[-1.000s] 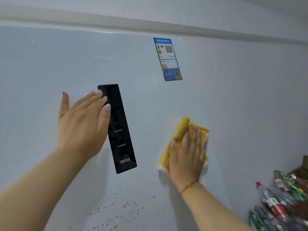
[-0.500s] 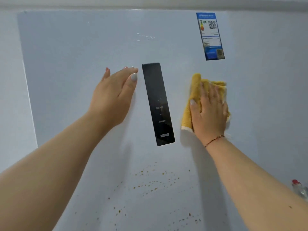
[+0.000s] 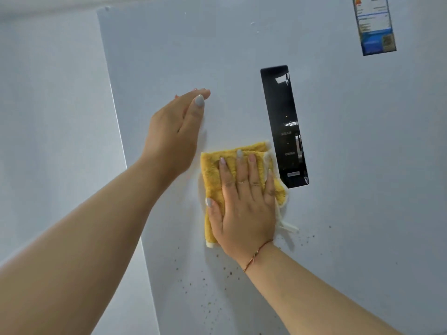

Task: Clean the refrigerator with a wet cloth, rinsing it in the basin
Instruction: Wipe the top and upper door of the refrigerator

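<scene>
Cloth [image 3: 212, 172] shifted left past panel [image 3: 283, 126]; our right hand [image 3: 244, 204] presses it flat, left hand [image 3: 176, 131] open on door [image 3: 338, 165]. Wiping; next, specks [image 3: 208, 303] below.

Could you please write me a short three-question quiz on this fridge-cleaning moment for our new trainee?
1. True or false: the right hand presses the yellow cloth flat against the refrigerator door.
2. Where do the brown specks lie? A) above the black control panel B) below the cloth C) on the energy label
3. Fill in: the left hand lies with fingers ____ beside the cloth.

Key: 1 true; 2 B; 3 straight.
</scene>
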`<state>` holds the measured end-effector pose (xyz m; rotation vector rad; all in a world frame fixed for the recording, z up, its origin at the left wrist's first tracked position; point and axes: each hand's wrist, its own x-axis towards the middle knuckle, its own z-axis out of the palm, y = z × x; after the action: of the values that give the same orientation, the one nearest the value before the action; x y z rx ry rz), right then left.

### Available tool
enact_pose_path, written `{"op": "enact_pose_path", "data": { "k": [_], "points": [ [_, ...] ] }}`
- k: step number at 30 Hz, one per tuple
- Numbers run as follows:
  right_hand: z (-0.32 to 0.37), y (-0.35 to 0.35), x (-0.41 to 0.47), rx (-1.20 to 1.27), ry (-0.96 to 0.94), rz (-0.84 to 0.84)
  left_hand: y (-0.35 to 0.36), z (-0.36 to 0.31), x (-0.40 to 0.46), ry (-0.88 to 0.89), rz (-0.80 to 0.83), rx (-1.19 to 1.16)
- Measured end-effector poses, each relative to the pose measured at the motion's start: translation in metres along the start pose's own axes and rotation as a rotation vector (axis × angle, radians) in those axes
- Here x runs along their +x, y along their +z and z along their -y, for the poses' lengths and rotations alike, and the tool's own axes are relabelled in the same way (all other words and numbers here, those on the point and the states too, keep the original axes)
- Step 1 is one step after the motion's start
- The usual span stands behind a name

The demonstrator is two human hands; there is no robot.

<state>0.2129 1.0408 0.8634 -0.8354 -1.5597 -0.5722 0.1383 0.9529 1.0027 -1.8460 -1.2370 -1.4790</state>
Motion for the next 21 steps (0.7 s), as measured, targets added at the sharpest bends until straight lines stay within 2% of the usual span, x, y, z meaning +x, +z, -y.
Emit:
{"op": "enact_pose_path", "data": {
  "k": [5, 9, 15, 17, 21],
  "points": [
    [0.044, 0.012, 0.000, 0.046, -0.219, 0.041, -0.013, 0.005, -0.008, -0.006, 0.001, -0.012],
    [0.066, 0.023, -0.010, 0.067, -0.493, 0.138, -0.015, 0.007, -0.013, -0.020, -0.011, -0.019],
    [0.042, 0.026, -0.005, 0.110, -0.768, 0.049, -0.014, 0.005, -0.018, -0.022, -0.007, -0.019],
    [0.023, 0.020, -0.002, 0.107, -0.763, 0.039, -0.014, 0.004, -0.020, -0.025, -0.017, -0.022],
    [-0.028, 0.000, -0.002, 0.054, -0.602, 0.023, -0.012, 0.002, -0.027, -0.056, -0.020, -0.055]
  ]
}}
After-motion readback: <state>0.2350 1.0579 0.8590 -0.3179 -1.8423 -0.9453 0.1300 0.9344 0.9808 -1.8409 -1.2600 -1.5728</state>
